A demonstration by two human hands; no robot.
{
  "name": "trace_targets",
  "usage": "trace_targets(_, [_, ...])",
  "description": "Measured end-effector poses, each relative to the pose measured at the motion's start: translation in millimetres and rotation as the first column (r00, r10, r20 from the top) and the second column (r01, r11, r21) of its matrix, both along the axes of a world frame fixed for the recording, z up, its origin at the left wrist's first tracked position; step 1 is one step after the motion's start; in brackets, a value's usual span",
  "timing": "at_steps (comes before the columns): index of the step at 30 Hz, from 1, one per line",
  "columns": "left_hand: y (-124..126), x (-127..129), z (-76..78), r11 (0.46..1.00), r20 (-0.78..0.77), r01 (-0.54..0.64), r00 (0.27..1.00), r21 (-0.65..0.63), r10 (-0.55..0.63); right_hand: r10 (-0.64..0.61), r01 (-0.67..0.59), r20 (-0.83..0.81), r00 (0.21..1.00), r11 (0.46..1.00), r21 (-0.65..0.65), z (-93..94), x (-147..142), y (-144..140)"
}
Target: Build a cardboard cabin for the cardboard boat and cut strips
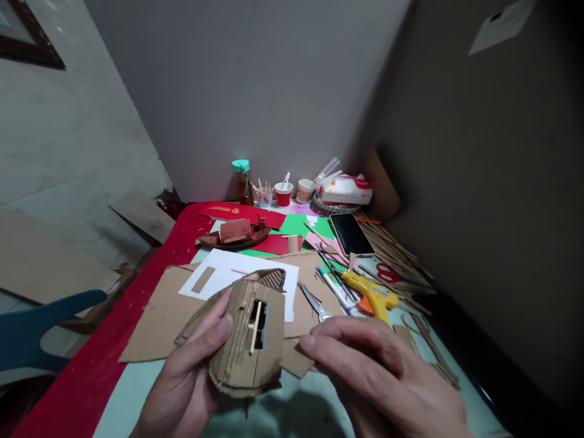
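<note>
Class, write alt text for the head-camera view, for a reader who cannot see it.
A person's left hand holds up a small cardboard model over a cluttered craft table, with the right hand beside it. Behind lie a yellow glue gun, scissors, coloured paper and a phone.

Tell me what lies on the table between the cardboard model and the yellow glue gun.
In the head view, between the cardboard model and the glue gun lie metal scissors on a cardboard sheet.
</note>
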State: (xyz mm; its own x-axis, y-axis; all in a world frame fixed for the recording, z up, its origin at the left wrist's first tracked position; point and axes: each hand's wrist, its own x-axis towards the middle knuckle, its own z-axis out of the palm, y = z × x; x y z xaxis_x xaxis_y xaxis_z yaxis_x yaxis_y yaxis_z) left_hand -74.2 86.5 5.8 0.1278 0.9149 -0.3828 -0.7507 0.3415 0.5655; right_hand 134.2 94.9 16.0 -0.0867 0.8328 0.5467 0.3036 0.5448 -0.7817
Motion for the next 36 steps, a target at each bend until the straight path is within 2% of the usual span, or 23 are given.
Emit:
trace_targets(5, [0.1,7.5,0.2,0.999,-0.049,0.042,0.998,0.009,-0.042,0.043,-0.035,-0.063,0.997,0.991,0.129,1.1,-1.7,-8.0])
trace_targets(7, [-0.4,11.2,1.3,1.000,-0.098,0.026,0.995,0.004,-0.026,0.062,-0.044,-0.128,0.990,0.990,0.137,-3.2,-5.3,-8.2])
trace_targets(10, [-1.9,20.0,8.1,1.000,-0.204,-0.012,0.979,0.013,0.015,0.121,-0.123,-0.272,0.955,0.992,0.009,-12.0,-9.5,-6.4])
trace_targets(12, [-3.1,27.2,14.6,0.999,-0.274,-0.040,0.960,0.033,0.048,0.151,-0.208,-0.382,0.912,0.972,-0.113,-15.5,-10.6,-4.7])
trace_targets(16, [-5.6,36.7,22.7,0.997,-0.327,-0.067,0.942,0.047,0.079,0.122,-0.271,-0.480,0.869,0.928,-0.255,-12.0,-11.1,-1.7])
trace_targets(21, [-6.3,36.1,23.1,0.999,-0.343,-0.042,0.938,0.033,0.051,0.108,-0.268,-0.435,0.894,0.907,-0.325,-2.3,-11.2,1.0])
trace_targets(28, [-7.0,35.5,18.2,0.999,-0.321,-0.016,0.947,0.041,0.028,0.130,-0.218,-0.338,0.932,0.947,-0.237,1.8,-8.0,3.0])
trace_targets(36, [-8.8,38.1,18.1,0.998,-0.285,0.017,0.959,0.056,0.000,0.122,-0.186,-0.266,0.956,0.955,-0.230,0.5,-8.0,1.4])
